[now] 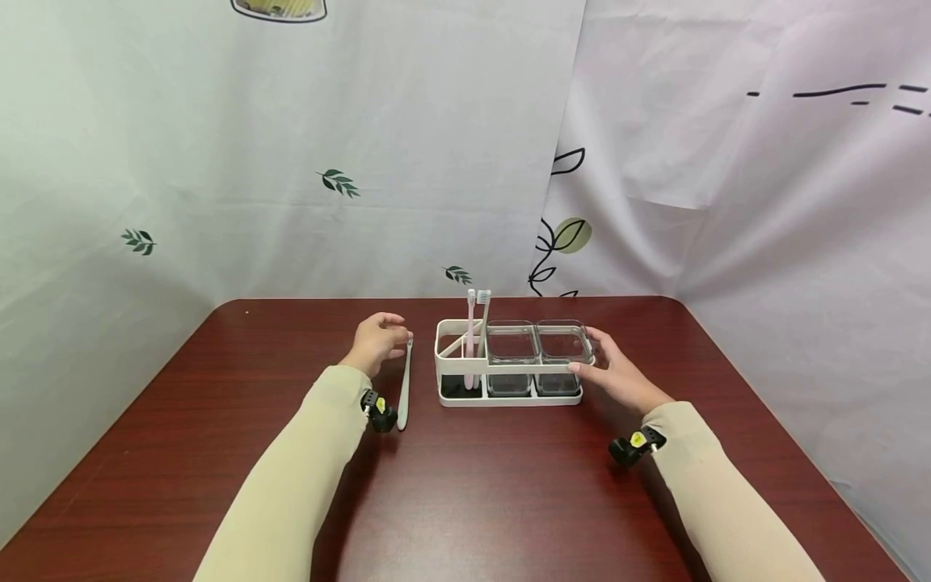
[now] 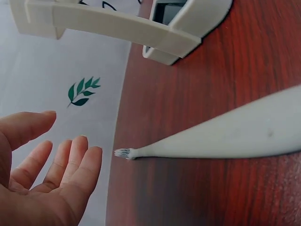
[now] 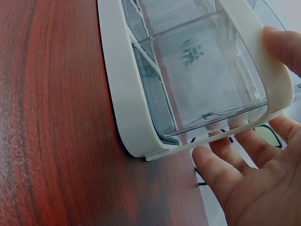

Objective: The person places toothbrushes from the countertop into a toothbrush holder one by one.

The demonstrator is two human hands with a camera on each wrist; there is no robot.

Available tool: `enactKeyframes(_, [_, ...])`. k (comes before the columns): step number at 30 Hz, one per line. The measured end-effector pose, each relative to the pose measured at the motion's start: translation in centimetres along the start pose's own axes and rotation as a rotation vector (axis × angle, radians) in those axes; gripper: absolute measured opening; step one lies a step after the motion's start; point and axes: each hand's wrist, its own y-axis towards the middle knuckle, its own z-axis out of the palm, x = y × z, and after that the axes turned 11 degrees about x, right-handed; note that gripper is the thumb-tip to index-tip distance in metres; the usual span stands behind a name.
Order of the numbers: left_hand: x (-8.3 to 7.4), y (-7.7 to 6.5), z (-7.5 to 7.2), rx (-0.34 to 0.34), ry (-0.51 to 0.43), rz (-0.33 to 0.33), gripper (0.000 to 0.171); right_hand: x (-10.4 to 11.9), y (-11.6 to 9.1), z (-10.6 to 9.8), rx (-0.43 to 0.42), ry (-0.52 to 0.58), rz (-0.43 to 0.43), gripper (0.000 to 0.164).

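A white toothbrush holder (image 1: 461, 399) stands on the table with two toothbrushes upright in its left compartment, one pinkish (image 1: 469, 343) and one pale grey (image 1: 483, 317). Two clear cups (image 1: 511, 343) fill its other places. My right hand (image 1: 618, 378) grips the holder's right end, thumb on the upper rail (image 3: 263, 61) and fingers round the side. Left of the holder, a white toothbrush (image 1: 405, 388) lies flat, bristle end away from me. Beside its head is my left hand (image 1: 374, 343), fingers loosely bent and apart from it in the left wrist view.
The dark red-brown wooden table (image 1: 494, 493) reaches back to a white cloth (image 1: 436, 121) printed with leaves. More cloth hangs along the sides. A small wrist camera (image 1: 380, 411) sits on the left sleeve, another camera (image 1: 634, 446) on the right.
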Motion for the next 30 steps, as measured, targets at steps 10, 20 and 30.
enactKeyframes(10, [1.0,0.3,0.0,0.009,0.040,-0.028,0.038,0.0,0.1,0.0,0.003,-0.003,-0.004,0.077])
enactKeyframes(20, [1.1,0.4,0.0,0.018,0.078,-0.078,0.040,0.1,0.0,0.0,0.002,-0.004,-0.005,0.077])
enactKeyframes(30, [1.0,0.5,0.1,0.049,0.143,-0.111,0.036,0.2,0.0,0.0,0.000,-0.003,-0.005,0.077])
